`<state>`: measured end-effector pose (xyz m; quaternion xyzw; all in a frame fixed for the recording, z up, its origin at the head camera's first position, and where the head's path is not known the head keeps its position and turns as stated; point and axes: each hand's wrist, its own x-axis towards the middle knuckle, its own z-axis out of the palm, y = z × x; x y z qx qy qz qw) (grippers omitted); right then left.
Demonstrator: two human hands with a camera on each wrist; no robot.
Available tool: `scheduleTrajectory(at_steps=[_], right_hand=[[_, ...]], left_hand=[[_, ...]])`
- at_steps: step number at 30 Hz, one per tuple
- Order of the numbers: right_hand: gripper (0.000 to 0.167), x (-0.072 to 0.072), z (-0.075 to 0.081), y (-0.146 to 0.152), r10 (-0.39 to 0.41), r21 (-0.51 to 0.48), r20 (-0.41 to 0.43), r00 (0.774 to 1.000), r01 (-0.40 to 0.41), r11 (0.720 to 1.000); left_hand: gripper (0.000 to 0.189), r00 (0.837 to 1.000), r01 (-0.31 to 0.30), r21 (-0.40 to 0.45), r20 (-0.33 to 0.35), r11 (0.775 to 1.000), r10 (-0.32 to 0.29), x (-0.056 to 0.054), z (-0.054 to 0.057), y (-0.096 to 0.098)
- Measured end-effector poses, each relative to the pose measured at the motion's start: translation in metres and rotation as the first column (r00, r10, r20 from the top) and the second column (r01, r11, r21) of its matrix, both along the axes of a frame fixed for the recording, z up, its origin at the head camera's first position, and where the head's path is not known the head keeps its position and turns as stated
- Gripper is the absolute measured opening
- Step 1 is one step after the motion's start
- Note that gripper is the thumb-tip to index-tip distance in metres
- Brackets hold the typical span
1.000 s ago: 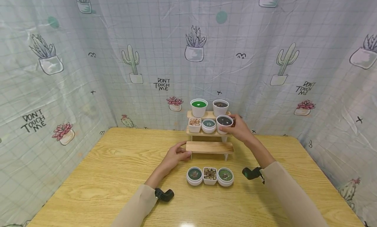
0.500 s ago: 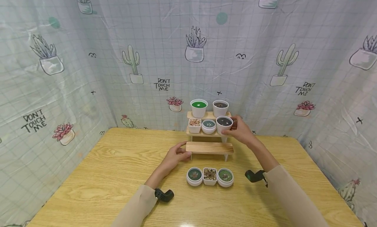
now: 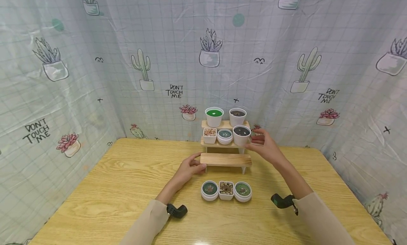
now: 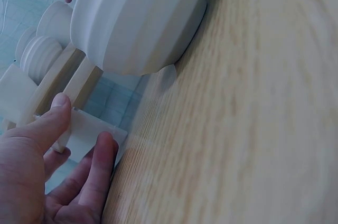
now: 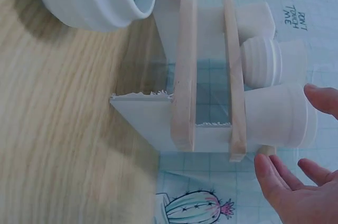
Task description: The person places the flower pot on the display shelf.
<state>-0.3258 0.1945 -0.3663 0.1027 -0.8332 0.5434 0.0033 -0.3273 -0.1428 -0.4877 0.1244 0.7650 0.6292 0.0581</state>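
Observation:
A three-tier wooden display stand (image 3: 225, 159) with white legs stands on the table. My left hand (image 3: 188, 170) holds the left end of its bottom shelf, thumb at the board's edge in the left wrist view. On the middle shelf are a square pot of pebbles (image 3: 210, 135), a small round pot (image 3: 225, 136) and, at the right end, a white pot with dark filling (image 3: 241, 135). Beside that last pot my right hand (image 3: 266, 146) has its fingers spread; the right wrist view shows thumb and fingers (image 5: 272, 176) apart from the pot's wall.
The top shelf bears a green-filled pot (image 3: 214, 117) and a brown-filled pot (image 3: 237, 117). In front of the stand, a round pot (image 3: 210, 191), a square pebble pot (image 3: 226, 191) and another round pot (image 3: 243, 192) stand in a row. A patterned curtain (image 3: 171, 43) hangs behind.
My right hand has let go of the dark-filled pot and moved slightly right, its fingers opening. The pot stays at the middle shelf's right end. My left hand has kept its place.

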Motion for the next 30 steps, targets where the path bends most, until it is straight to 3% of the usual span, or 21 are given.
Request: scheduleTrajectory(at_steps=[6, 16, 24, 30], right_hand=[[0.081, 0.015, -0.005, 0.009, -0.02, 0.005, -0.039, 0.999, 0.02, 1.0], [0.068, 0.039, -0.018, 0.014, 0.022, 0.063, -0.123, 0.992, -0.014, 0.998], [0.057, 0.046, -0.039, 0.014, 0.17, 0.088, -0.168, 0.971, -0.157, 0.984], [0.056, 0.052, -0.044, 0.014, 0.249, 0.083, -0.174, 0.953, -0.237, 0.968]], left_hand=[[0.073, 1.0, 0.0, 0.003, -0.004, 1.0, 0.0, -0.001, -0.001, 0.0], [0.074, 1.0, 0.0, 0.006, -0.009, 1.0, 0.0, -0.001, 0.0, 0.001], [0.075, 1.0, -0.001, 0.015, 0.003, 1.0, 0.001, -0.001, -0.002, -0.002], [0.079, 1.0, 0.029, 0.022, -0.004, 0.999, -0.028, -0.004, -0.003, -0.003]])
